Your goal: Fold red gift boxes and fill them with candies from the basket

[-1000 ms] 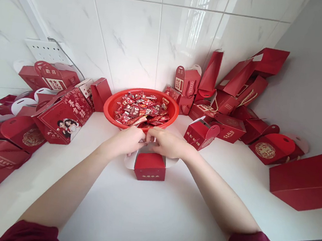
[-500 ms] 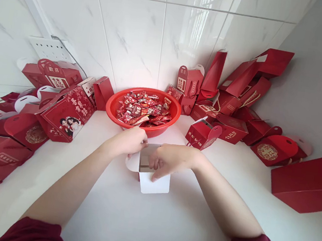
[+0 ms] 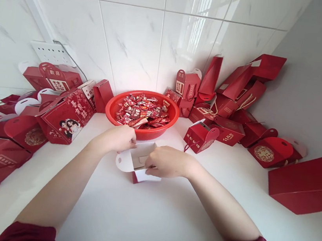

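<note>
An open gift box point(image 3: 138, 164), red outside and white inside, stands on the white table between my hands. A rounded white flap with a hole sticks out from its left side, and another white flap point(image 3: 149, 177) leans out at the near side. My left hand point(image 3: 121, 139) is closed on the far left edge of the box. My right hand point(image 3: 170, 162) has its fingers curled over the right side, with the thumb by the near flap; its palm side is hidden. Only folded cardboard shows inside the box.
A red plastic basket point(image 3: 139, 133) full of small red-wrapped sweets point(image 3: 144, 112) stands just behind the box. Red gift boxes crowd the left side point(image 3: 69, 118) and the right side point(image 3: 304, 182). A small box point(image 3: 198, 139) sits right of the basket. Behind is a tiled wall point(image 3: 135, 42).
The gift box has shifted a little left and turned slightly. My right thumb has drawn in toward the fingers at the near flap, which now shows less. My left hand has moved slightly left.
</note>
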`<state>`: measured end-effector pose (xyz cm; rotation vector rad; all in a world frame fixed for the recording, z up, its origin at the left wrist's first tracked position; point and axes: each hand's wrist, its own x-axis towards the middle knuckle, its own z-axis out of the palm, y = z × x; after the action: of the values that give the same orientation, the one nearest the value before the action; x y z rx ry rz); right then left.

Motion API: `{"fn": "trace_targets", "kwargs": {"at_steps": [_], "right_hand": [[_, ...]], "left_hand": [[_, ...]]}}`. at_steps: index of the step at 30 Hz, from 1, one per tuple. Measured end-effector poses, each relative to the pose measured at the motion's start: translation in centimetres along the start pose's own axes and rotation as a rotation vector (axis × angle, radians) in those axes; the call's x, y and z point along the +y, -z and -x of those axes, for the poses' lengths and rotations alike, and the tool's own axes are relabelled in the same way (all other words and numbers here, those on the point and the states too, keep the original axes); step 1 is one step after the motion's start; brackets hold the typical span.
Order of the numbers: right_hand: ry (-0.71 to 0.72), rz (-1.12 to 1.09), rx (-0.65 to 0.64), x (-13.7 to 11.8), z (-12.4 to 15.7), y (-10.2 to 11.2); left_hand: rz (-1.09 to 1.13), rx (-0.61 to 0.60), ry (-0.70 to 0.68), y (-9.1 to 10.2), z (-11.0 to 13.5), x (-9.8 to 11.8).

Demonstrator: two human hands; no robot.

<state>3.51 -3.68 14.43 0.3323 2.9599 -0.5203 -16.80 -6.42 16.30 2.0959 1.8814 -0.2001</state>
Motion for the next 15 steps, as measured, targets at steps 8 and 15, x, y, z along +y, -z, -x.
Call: {"fn": "trace_targets", "kwargs": {"at_steps": [8,15], "right_hand": [[-0.012,-0.237,0.312,2.2,2.2,2.5],[-0.355,-0.095,0.652,7.6,1.5,2.5]], "left_hand": [[0.053,0.344,0.083,3.0,2.5,-2.2],[0.018,0.232,0.199,3.1,2.2,-6.3]]}}
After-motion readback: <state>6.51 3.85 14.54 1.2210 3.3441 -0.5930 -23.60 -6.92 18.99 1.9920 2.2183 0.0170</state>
